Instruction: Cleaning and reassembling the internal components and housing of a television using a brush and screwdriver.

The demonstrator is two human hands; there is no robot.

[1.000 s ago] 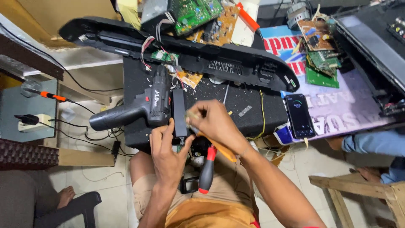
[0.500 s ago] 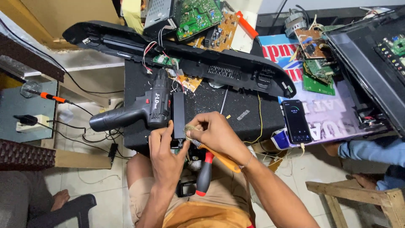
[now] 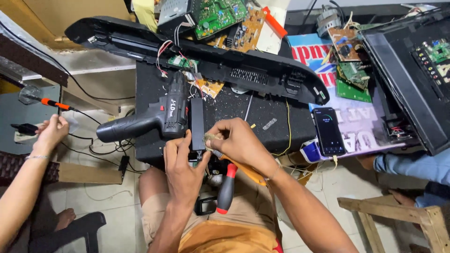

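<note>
Both hands meet at the near edge of the black surface [image 3: 262, 126]. The left hand [image 3: 183, 169] pinches the lower end of a narrow black bar [image 3: 197, 122] that lies on the surface. The right hand [image 3: 236, 140] is closed on an orange-handled brush [image 3: 243, 169], its bristle tip against the bar's end. What lies under the hands is hidden. A screwdriver [image 3: 226, 188] hangs over the lap below. A drill [image 3: 150, 121] lies just left of the bar, its grip past the surface's edge. A phone [image 3: 328, 131] lies to the right. A long black housing [image 3: 206, 58] crosses behind, with circuit boards [image 3: 220, 16] partly cut off above. Another person's hand [image 3: 50, 132] is at far left.
</note>
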